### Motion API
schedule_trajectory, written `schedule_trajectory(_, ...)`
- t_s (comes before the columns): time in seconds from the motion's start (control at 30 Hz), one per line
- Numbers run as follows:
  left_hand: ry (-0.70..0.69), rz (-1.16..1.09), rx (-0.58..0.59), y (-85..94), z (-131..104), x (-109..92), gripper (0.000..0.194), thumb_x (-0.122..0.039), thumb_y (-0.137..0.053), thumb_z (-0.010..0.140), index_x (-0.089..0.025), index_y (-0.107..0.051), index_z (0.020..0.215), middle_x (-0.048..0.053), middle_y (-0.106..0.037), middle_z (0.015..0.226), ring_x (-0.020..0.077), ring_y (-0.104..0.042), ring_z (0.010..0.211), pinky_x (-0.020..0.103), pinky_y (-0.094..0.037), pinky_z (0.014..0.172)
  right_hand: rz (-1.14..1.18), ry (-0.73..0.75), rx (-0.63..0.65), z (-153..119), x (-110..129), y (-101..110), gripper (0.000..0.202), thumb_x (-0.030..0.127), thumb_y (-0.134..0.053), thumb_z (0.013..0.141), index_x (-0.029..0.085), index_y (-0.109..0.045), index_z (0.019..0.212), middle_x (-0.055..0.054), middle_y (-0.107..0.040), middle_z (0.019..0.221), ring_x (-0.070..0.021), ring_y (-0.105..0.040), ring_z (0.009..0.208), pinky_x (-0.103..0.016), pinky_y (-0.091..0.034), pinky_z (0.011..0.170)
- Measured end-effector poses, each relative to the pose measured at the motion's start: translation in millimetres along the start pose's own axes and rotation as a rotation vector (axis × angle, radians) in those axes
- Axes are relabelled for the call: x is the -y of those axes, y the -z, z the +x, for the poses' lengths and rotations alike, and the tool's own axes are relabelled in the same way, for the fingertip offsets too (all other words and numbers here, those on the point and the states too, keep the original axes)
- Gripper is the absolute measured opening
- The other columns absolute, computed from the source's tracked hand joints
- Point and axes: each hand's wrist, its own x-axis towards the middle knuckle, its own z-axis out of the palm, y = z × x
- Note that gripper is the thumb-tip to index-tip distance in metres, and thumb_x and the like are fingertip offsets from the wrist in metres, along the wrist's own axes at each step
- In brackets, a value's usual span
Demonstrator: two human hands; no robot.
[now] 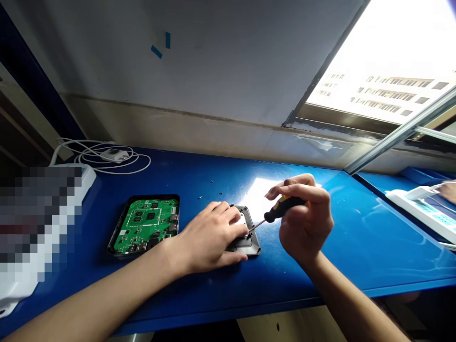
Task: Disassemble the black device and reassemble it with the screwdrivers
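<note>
A dark flat cover (253,247) lies on the blue table, partly hidden under my left hand (217,235). The fingers of that hand spread over it and press it down, with the fingertips at a pale plate on its inner side. My right hand (306,213) is wrapped round a black and yellow screwdriver (281,208), tilted down to the left, its tip touching the cover beside my left fingertips. To the left, a green circuit board (142,221) sits in a black casing (113,240). Several small screws (220,193) lie behind the cover.
A white charger (114,155) with a coiled cable lies at the back left. Near the left edge is a white device (88,175), partly pixelated. Beyond a metal frame on the right are another white device (423,209) and another person's hand (448,191).
</note>
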Motion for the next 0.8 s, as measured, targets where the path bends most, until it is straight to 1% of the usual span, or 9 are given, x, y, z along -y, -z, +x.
schedule_trajectory(0.07, 0.000, 0.000, -0.003, -0.2, 0.2, 0.0, 0.036, -0.048, -0.081, 0.093, -0.020, -0.072, 0.115, 0.010, -0.068, 0.121, 0.0314, -0.061, 0.113, 0.047, -0.049, 0.100, 0.066, -0.059, 0.030, -2.0, 0.9, -0.9, 0.032, 0.037, -0.045, 0.111, 0.028, -0.072, 0.124, -0.006, -0.065, 0.106, -0.0207, -0.073, 0.086, -0.041, -0.064, 0.070)
schedule_trajectory(0.17, 0.002, 0.003, -0.012, -0.3, 0.1, -0.7, 0.036, -0.048, -0.082, 0.092, -0.020, -0.073, 0.113, 0.009, -0.069, 0.120, 0.0309, -0.061, 0.111, 0.047, -0.049, 0.099, 0.074, -0.134, 0.083, -2.3, 4.3, -1.4, 0.035, 0.024, -0.044, 0.111, 0.030, -0.067, 0.137, -0.007, -0.073, 0.119, -0.0230, -0.077, 0.098, -0.043, -0.066, 0.078)
schedule_trajectory(0.23, 0.004, 0.001, -0.007, 0.1, 0.0, -1.1, 0.037, -0.047, -0.082, 0.092, -0.020, -0.073, 0.114, 0.010, -0.068, 0.120, 0.0311, -0.061, 0.113, 0.047, -0.048, 0.100, 0.028, -0.141, 0.082, -0.2, 5.0, -0.9, 0.035, 0.020, -0.052, 0.108, 0.030, -0.066, 0.138, -0.006, -0.075, 0.112, -0.0216, -0.078, 0.094, -0.038, -0.066, 0.071)
schedule_trajectory(0.3, 0.007, -0.003, 0.007, 0.9, -0.1, -1.3, 0.037, -0.047, -0.081, 0.092, -0.019, -0.073, 0.116, 0.011, -0.068, 0.122, 0.0319, -0.060, 0.115, 0.048, -0.048, 0.102, -0.008, -0.108, 0.059, 2.3, 3.5, -0.1, 0.029, 0.020, -0.067, 0.102, 0.030, -0.070, 0.129, -0.002, -0.072, 0.099, -0.0190, -0.075, 0.082, -0.034, -0.063, 0.064)
schedule_trajectory(0.37, 0.008, -0.006, 0.023, 1.8, 0.1, -1.2, 0.038, -0.048, -0.080, 0.094, -0.019, -0.072, 0.118, 0.012, -0.068, 0.124, 0.0327, -0.060, 0.117, 0.050, -0.047, 0.103, -0.017, -0.040, 0.029, 3.3, 1.1, 0.5, 0.020, 0.031, -0.075, 0.097, 0.029, -0.073, 0.117, 0.000, -0.065, 0.088, -0.0166, -0.069, 0.071, -0.033, -0.061, 0.060)
schedule_trajectory(0.47, 0.013, -0.012, 0.019, 1.7, 0.3, -0.6, 0.038, -0.047, -0.081, 0.093, -0.020, -0.072, 0.118, 0.012, -0.067, 0.125, 0.0332, -0.060, 0.117, 0.050, -0.048, 0.103, 0.029, -0.035, 0.009, 0.8, -0.1, 0.4, 0.030, 0.048, -0.055, 0.107, 0.028, -0.074, 0.117, -0.002, -0.062, 0.090, -0.0176, -0.068, 0.071, -0.036, -0.061, 0.060)
schedule_trajectory(0.57, 0.013, -0.021, -0.014, -0.3, 0.0, 0.1, 0.037, -0.045, -0.085, 0.090, -0.021, -0.072, 0.115, 0.010, -0.068, 0.122, 0.0320, -0.060, 0.114, 0.048, -0.049, 0.101, 0.048, -0.146, 0.061, -2.2, 2.5, 0.1, 0.036, 0.031, -0.043, 0.112, 0.030, -0.067, 0.138, -0.007, -0.070, 0.112, -0.0213, -0.077, 0.089, -0.040, -0.067, 0.070)
schedule_trajectory(0.67, -0.001, -0.024, -0.039, -2.7, -0.4, 0.6, 0.035, -0.044, -0.086, 0.089, -0.021, -0.072, 0.112, 0.009, -0.068, 0.120, 0.0308, -0.060, 0.111, 0.047, -0.049, 0.099, -0.002, -0.149, 0.105, -0.9, 4.2, 1.1, 0.046, 0.016, -0.054, 0.106, 0.034, -0.061, 0.148, -0.006, -0.075, 0.120, -0.0224, -0.079, 0.095, -0.042, -0.069, 0.074)
schedule_trajectory(0.8, -0.001, -0.022, -0.039, -3.4, -0.9, 0.2, 0.036, -0.044, -0.085, 0.089, -0.020, -0.072, 0.112, 0.010, -0.068, 0.121, 0.0318, -0.060, 0.112, 0.048, -0.049, 0.099, -0.114, -0.093, 0.065, 5.2, 2.4, 3.7, 0.052, 0.013, -0.078, 0.092, 0.037, -0.070, 0.138, -0.002, -0.073, 0.102, -0.0204, -0.075, 0.084, -0.041, -0.067, 0.071)
